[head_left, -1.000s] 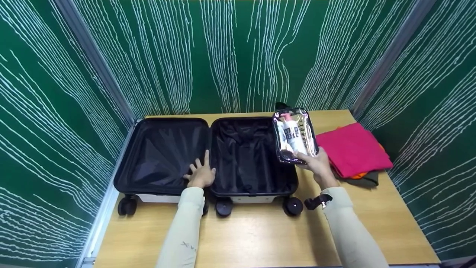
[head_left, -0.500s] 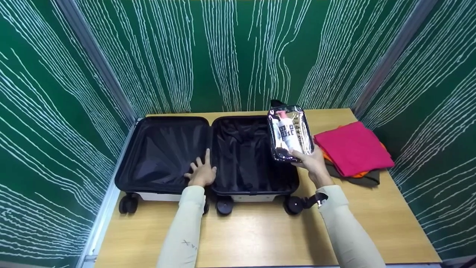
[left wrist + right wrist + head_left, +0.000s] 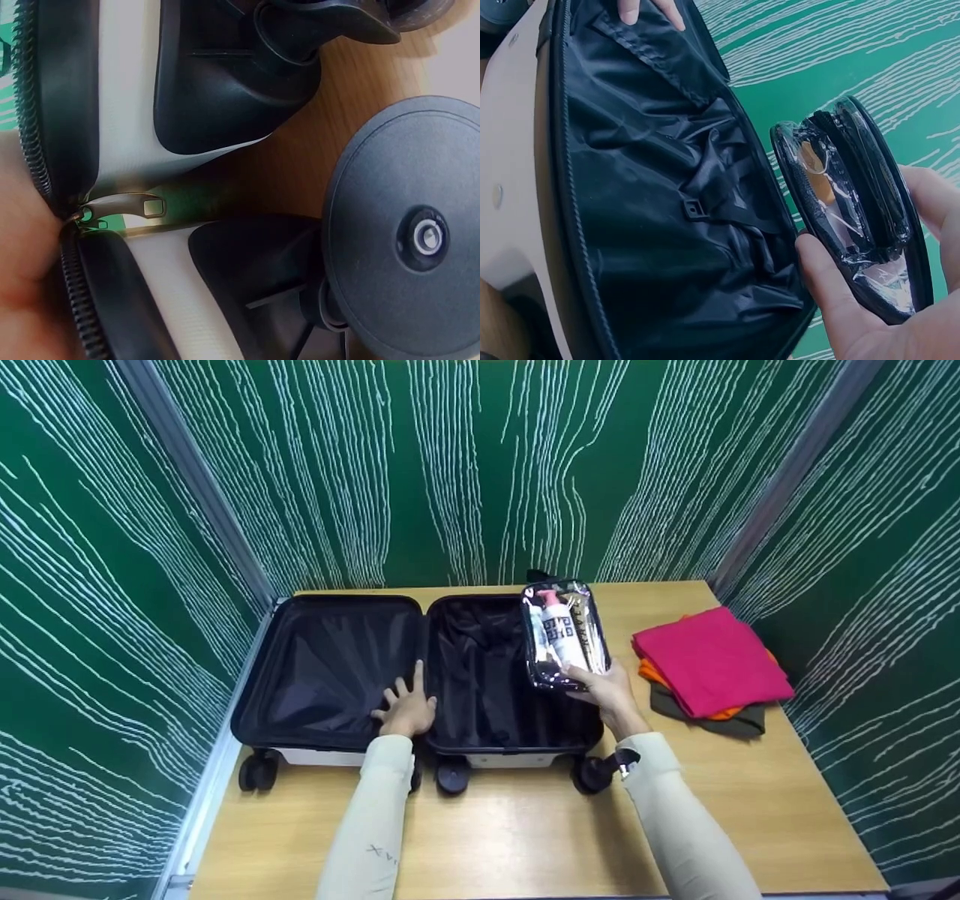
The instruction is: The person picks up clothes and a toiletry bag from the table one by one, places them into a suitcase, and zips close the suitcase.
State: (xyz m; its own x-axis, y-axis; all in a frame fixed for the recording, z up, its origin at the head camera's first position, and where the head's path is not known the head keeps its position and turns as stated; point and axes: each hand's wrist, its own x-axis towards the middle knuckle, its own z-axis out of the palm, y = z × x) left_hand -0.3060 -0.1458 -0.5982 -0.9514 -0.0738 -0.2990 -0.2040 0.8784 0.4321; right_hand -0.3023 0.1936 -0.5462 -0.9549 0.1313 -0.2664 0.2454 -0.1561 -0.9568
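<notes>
A suitcase lies unfolded on the table, its two black-lined halves side by side. My left hand rests with spread fingers on the hinge side between the halves; in the left wrist view only part of that hand shows, beside the zipper. A clear toiletry bag with black edges holds a white pump bottle with a pink top. My right hand grips its lower end, thumb on the front, over the right part of the right half. The right wrist view shows the bag edge-on between thumb and fingers.
On the table's right lies a pile of folded cloths: pink on top, orange and dark grey beneath. Black wheels stick out from the suitcase's near side. Green walls with white lines enclose the table.
My right hand has carried the toiletry bag leftward, from the suitcase's right edge to farther over its right half. My left hand has stayed in place.
</notes>
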